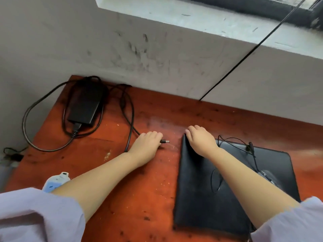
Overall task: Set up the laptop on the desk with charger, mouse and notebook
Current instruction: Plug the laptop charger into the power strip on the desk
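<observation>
A closed black laptop (pixel 197 198) lies on the red-brown desk (pixel 139 198) at the right. My right hand (pixel 201 139) rests on its far left corner, fingers curled over the edge. My left hand (pixel 148 143) grips the charger plug (pixel 165 141), whose metal tip points toward the laptop with a gap between them. The black charger brick (pixel 84 105) sits at the desk's far left corner with its cable (pixel 130 123) looping to my left hand. A black wired mouse (pixel 268 176) lies on the laptop lid, partly behind my right forearm, its thin cord coiled there. No notebook is in view.
A grey wall rises right behind the desk, with a concrete window ledge (pixel 192 16) above it. A thin black wire (pixel 244 56) runs down the wall to the desk. A white and blue power strip (pixel 56 181) lies at the desk's near left edge.
</observation>
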`<state>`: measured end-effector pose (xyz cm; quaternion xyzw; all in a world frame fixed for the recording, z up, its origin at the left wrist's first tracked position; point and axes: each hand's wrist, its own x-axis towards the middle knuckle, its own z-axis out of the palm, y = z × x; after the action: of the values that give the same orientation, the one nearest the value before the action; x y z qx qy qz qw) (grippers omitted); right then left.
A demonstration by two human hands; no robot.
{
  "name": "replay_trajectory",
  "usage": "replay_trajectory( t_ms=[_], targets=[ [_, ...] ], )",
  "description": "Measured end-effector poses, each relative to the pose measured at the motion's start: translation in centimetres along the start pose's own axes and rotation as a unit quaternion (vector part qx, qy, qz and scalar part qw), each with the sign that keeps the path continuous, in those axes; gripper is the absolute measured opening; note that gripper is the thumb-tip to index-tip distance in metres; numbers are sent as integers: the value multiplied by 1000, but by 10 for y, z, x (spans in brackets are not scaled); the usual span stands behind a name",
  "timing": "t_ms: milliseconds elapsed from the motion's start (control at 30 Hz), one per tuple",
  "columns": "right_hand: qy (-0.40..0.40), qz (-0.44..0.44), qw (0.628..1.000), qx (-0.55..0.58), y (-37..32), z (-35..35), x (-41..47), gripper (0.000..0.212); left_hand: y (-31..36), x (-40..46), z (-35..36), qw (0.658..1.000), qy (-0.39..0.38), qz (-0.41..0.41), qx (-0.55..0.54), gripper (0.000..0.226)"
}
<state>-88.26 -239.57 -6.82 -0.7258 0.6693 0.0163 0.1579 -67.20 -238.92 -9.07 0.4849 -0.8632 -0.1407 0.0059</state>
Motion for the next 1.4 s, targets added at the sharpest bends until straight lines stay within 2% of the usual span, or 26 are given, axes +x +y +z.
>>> replay_trajectory(
  t_ms=[200,367,567,900,1200,1400],
  targets=[
    [-18,7,1000,24,7,2,17,50,9,20,0,997,12,24,-75,17],
    [7,-7,1000,-23,10,1,21,50,11,27,-4,991,33,47,-123,18],
    [31,-5,999,33,17,-13,20,53,15,30,-13,978,70,86,-175,17],
    [49,-3,998,49,18,-22,22,53,30,39,-25,980,65,103,-160,17],
    [35,1,998,58,11,-6,22,53,33,35,-17,988,17,88,-123,14],
    [30,10,998,48,10,7,23,49,32,36,0,992,33,92,-84,12]
  ],
)
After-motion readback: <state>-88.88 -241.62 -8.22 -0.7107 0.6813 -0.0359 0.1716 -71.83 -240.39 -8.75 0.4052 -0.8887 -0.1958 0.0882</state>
